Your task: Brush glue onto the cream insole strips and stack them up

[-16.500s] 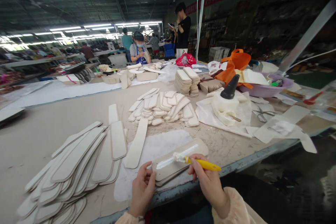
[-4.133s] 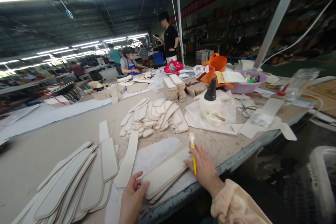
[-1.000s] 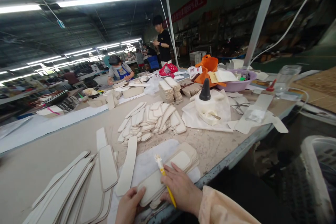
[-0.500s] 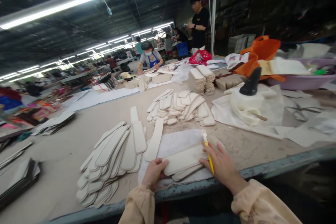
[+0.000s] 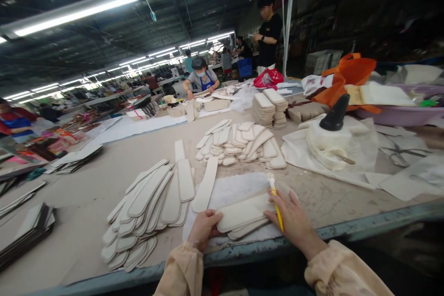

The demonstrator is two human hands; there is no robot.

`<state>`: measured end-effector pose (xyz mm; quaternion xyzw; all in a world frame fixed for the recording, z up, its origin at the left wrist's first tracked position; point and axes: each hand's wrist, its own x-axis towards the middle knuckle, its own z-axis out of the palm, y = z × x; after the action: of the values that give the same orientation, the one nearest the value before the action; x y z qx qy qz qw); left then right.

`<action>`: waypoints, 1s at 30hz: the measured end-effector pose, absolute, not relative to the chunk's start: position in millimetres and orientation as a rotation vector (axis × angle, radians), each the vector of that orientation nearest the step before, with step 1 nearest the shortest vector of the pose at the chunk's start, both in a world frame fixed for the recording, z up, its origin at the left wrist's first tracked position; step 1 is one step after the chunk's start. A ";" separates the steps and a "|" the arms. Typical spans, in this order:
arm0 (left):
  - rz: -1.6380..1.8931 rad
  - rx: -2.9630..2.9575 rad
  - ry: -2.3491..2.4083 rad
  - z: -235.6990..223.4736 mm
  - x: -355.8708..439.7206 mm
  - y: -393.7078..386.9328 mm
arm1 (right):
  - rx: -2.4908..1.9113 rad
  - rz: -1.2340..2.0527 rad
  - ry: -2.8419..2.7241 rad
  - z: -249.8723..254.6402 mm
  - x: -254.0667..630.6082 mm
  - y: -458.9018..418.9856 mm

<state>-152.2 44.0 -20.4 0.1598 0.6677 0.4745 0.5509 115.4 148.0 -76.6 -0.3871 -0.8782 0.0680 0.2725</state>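
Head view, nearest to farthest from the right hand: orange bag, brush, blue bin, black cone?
1. Brush: in the right hand.
2. Black cone: ahead, to the right.
3. Orange bag: right side, beyond the cone.
4. Blue bin: background, left of the bag.

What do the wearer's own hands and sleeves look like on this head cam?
Both the left hand and right hand are bare, no gloves. The left sleeve and right sleeve are loose, pale peach-beige fabric, gathered at the cuffs. The right one has a darker marking near the cuff, too blurred to read. No cables visible on either.
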 end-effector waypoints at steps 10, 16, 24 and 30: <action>1.027 0.456 1.575 -23.5 -149.3 49.1 | -0.957 0.436 -2.354 -38.3 80.0 110.9; 1.011 0.456 1.572 -28.8 -153.2 49.1 | -0.881 0.518 -2.367 -45.4 66.0 102.7; 1.059 0.463 1.643 -30.1 -150.9 48.6 | -1.115 0.230 -2.260 -66.7 118.2 136.6; 1.073 0.448 1.612 -28.8 -152.6 48.4 | -1.088 0.094 -2.240 -77.4 121.4 141.8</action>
<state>-152.6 48.4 -28.8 0.1889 0.6796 0.4523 0.5457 121.4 141.8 -77.4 -0.4137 -0.8520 0.0356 0.3190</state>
